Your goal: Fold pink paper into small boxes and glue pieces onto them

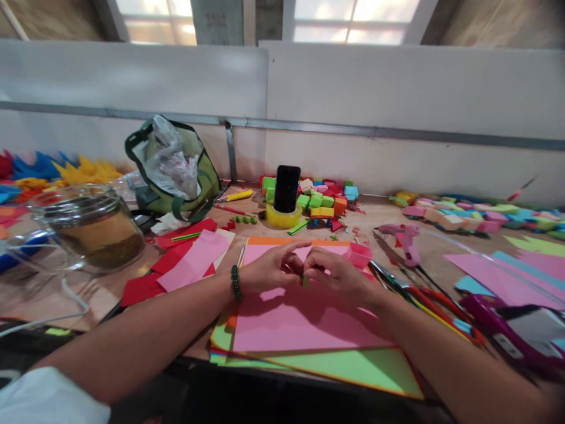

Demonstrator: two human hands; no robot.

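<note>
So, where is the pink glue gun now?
In the head view, the pink glue gun lies on the table right of the right hand, past the small pink paper box.

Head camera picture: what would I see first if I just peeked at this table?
In the middle, the left hand and the right hand meet around a small green piece above a big pink sheet. Behind them a black phone stands upright in a yellow tape roll, with bright folded paper blocks heaped beside it. A large glass jar sits at the left.
</note>
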